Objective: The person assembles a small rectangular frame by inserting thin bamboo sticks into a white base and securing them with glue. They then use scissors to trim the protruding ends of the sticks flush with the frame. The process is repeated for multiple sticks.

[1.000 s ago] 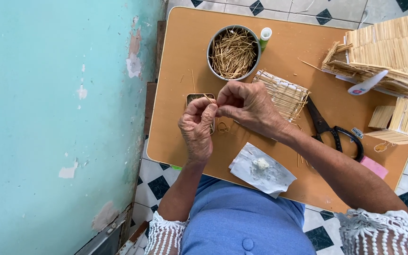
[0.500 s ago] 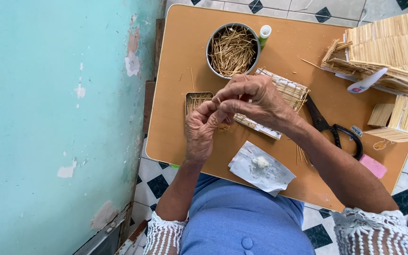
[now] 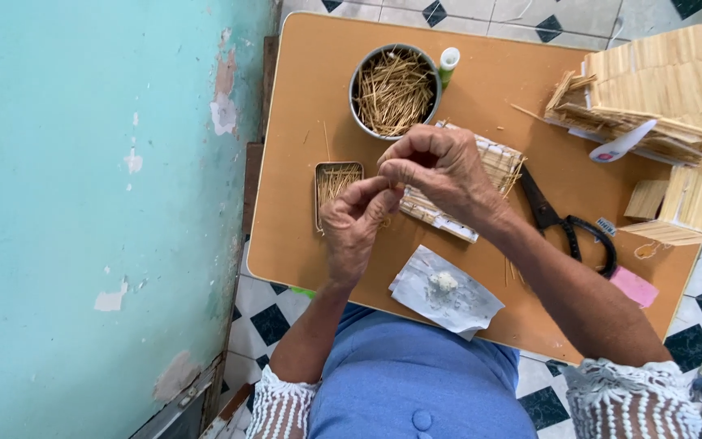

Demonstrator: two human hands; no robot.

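A tan tabletop (image 3: 302, 244) stands beside a turquoise wall (image 3: 83, 203). The left hand (image 3: 355, 223) and right hand (image 3: 440, 171), raised since a second ago, pinch a thin stick together above the woven stick panel (image 3: 497, 162). A stick-filled round tin (image 3: 394, 89) lies beyond them.

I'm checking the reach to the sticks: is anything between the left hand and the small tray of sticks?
Nothing visible. The left hand is right beside the small tray, with only bare table there. The right hand is on its other side, over the stick panel.
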